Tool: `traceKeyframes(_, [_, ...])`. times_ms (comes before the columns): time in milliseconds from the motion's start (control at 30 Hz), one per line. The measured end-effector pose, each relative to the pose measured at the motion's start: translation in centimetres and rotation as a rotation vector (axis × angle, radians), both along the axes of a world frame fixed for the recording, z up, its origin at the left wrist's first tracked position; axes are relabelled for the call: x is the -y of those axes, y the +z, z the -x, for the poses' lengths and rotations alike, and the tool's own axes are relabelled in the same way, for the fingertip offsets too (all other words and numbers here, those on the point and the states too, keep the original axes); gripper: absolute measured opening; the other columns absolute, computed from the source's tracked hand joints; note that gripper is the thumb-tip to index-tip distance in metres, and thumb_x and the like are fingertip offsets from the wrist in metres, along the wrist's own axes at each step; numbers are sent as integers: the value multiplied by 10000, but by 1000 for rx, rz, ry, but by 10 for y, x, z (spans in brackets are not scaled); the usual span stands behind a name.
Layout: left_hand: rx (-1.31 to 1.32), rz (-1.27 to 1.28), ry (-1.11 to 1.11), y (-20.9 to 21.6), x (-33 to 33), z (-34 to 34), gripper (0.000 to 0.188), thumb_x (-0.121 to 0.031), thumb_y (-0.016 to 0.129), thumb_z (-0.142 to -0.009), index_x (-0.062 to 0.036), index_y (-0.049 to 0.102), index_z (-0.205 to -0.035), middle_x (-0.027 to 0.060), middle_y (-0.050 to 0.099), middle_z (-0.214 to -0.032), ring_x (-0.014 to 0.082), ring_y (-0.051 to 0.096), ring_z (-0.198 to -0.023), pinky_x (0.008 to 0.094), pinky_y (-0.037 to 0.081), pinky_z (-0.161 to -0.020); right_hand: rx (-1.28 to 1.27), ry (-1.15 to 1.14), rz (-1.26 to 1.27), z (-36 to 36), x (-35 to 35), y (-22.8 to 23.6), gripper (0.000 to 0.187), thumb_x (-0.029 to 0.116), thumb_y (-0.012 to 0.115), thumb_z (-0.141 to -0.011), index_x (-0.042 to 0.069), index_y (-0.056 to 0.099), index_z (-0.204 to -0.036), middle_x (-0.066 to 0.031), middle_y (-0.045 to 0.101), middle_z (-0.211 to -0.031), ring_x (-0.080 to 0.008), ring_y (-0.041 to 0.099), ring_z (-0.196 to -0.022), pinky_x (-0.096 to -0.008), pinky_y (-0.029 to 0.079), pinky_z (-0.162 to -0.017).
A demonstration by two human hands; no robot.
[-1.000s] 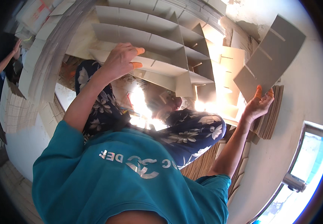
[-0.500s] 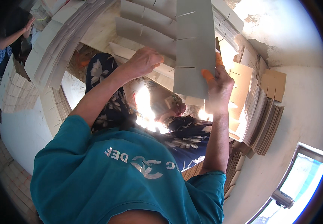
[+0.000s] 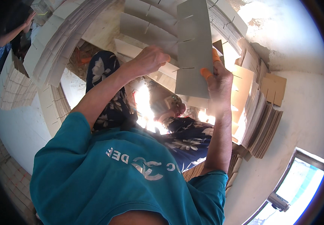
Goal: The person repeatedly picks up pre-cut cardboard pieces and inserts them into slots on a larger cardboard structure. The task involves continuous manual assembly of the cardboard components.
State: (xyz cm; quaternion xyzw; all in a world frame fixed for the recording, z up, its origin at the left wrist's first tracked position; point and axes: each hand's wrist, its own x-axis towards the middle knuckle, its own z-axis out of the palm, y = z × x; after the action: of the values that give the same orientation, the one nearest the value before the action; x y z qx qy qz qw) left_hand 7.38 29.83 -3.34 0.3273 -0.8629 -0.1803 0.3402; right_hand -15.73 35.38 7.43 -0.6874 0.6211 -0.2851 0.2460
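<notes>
My right hand [image 3: 219,80], with orange finger covers on its thumb and a finger, grips a long grey slotted cardboard strip [image 3: 194,48] by its right side near the lower end. The strip stands tall, with short slots cut in from its left edge. Just left of it, my left hand [image 3: 149,60] is closed, an orange cover showing at a fingertip. Whatever its fingers may hold is hidden. Beyond that hand, more slotted cardboard strips [image 3: 147,30] stand on edge in rows.
Long stacks of cardboard strips [image 3: 62,41] curve along the left. Brown and grey cardboard pieces [image 3: 259,123] lean by the right wall, under a brown slotted piece [image 3: 273,89]. Another person's arm [image 3: 14,34] shows at the far left. Bright light falls between my legs.
My left hand has moved slightly right, closer to the held strip. My right hand and the strip have shifted only a little, and the whole view has moved slightly.
</notes>
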Motion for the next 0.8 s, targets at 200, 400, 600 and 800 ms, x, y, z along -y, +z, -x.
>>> traceKeyframes(200, [-64, 11, 18, -2, 3, 2, 61, 0, 633, -667, -8, 625, -727, 185, 569, -623, 365, 593, -658, 458, 470, -608, 37, -117, 31, -20, -6, 12, 262, -79, 581, -795, -78, 621, -1054, -21, 643, -789, -61, 541, -710, -215, 450, -654])
traceKeyframes(400, [-53, 34, 23, -2, 3, 4, 59, 4, 637, -658, -8, 608, -709, 180, 565, -617, 362, 597, -660, 461, 469, -614, -22, -26, 14, -12, 0, 4, 313, -39, 628, -794, -72, 603, -1104, -156, 613, -694, -138, 551, -584, -282, 475, -568])
traceKeyframes(600, [-26, -3, 7, -4, 8, 3, 58, 13, 634, -650, -1, 600, -695, 186, 580, -632, 368, 604, -665, 466, 466, -616, 126, -54, 30, -27, 1, 7, 294, -83, 570, -778, -83, 611, -1069, -14, 579, -729, -61, 463, -638, -194, 405, -603])
traceKeyframes(800, [-71, -18, 15, -1, 10, 6, 50, 15, 632, -664, 1, 602, -702, 198, 589, -651, 376, 613, -680, 467, 470, -613, 81, 47, 23, -29, 20, -2, 368, -72, 581, -770, -60, 591, -1138, -16, 570, -713, -51, 447, -627, -208, 410, -569])
